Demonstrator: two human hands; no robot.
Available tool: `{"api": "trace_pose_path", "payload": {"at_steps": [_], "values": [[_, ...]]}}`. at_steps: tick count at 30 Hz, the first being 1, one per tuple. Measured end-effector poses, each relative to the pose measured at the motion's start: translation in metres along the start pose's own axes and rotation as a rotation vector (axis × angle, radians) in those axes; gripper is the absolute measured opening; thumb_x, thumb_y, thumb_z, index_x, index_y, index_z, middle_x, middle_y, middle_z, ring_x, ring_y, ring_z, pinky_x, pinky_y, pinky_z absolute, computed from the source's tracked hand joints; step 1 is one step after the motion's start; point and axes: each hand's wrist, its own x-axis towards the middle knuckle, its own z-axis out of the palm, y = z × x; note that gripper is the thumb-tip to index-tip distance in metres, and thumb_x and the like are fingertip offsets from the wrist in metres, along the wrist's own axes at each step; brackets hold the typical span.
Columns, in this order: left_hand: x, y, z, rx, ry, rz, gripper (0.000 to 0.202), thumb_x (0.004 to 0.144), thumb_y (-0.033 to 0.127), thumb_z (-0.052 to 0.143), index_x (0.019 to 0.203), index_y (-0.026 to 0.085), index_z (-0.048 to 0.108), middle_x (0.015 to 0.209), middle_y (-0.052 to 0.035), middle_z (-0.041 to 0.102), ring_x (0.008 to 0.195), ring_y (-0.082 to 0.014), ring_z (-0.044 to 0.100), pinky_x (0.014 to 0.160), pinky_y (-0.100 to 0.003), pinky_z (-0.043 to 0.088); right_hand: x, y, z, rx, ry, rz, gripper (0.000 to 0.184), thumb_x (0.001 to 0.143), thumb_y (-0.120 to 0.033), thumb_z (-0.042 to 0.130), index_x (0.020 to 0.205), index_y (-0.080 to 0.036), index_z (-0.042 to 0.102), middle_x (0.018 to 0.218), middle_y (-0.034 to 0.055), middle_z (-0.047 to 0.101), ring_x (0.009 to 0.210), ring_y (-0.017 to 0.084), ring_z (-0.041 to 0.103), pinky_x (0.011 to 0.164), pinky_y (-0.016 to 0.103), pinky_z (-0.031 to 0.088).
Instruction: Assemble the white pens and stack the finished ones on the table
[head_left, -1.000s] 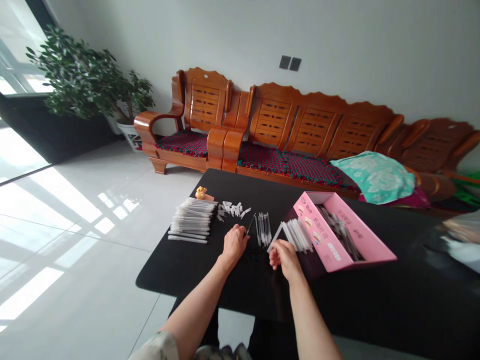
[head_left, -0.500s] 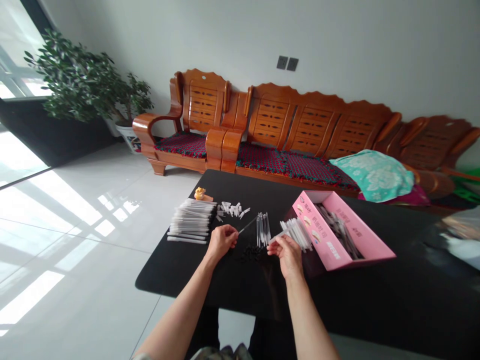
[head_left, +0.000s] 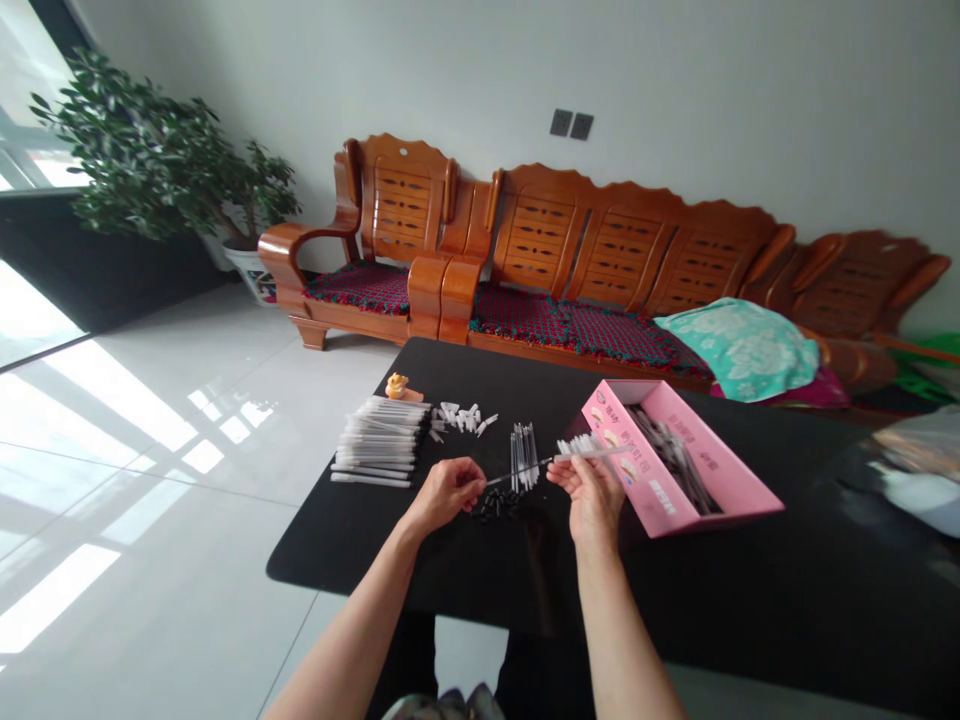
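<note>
A thin pen refill point(head_left: 517, 474) is pinched in the fingers of my left hand point(head_left: 448, 488), pointing right. My right hand point(head_left: 592, 500) grips a translucent white pen barrel point(head_left: 600, 453), held nearly level. The refill's far tip meets or nearly meets the barrel's left end; I cannot tell if it has entered. Beneath them lies a row of refills point(head_left: 523, 445). Small black pieces point(head_left: 498, 504) are heaped near my left fingertips. More white barrels point(head_left: 576, 443) lie behind my right hand, partly hidden by it.
On the black table point(head_left: 465, 560), a stack of white pens point(head_left: 377, 445) lies left, with small white caps point(head_left: 463, 417) and a small yellow figure point(head_left: 397, 384) by it. A pink box point(head_left: 720, 460) holding dark strips stands right. A wooden sofa point(head_left: 540, 225) is behind.
My left hand has swung the refill from slanting up to nearly level. My right hand has moved slightly right and turned the barrel level, and the two parts have come end to end.
</note>
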Motion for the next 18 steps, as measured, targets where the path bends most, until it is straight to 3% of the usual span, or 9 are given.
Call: {"api": "trace_pose_path", "payload": {"at_steps": [12,18], "values": [[0.001,-0.002,0.005,0.042,-0.003,0.000,0.020,0.079,0.036,0.062,0.079,0.016,0.064,0.060,-0.0003,0.060,0.051,-0.0112,0.057,0.048,-0.020,0.044,-0.004,0.011,-0.002,-0.035,-0.040,0.081,0.023,0.071,-0.032,0.076,0.074,-0.014,0.061,0.059,0.0043,0.069,0.053,0.018,0.068,0.053,0.029,0.058],[0.003,0.004,0.027,-0.199,0.020,0.014,0.026,0.076,0.037,0.068,0.088,0.016,0.060,0.064,0.0005,0.061,0.049,-0.0108,0.057,0.046,-0.021,0.046,-0.019,0.019,0.011,-0.035,-0.104,0.187,0.021,0.070,-0.031,0.075,0.074,-0.014,0.062,0.058,0.0035,0.069,0.052,0.018,0.067,0.050,0.027,0.057]]}}
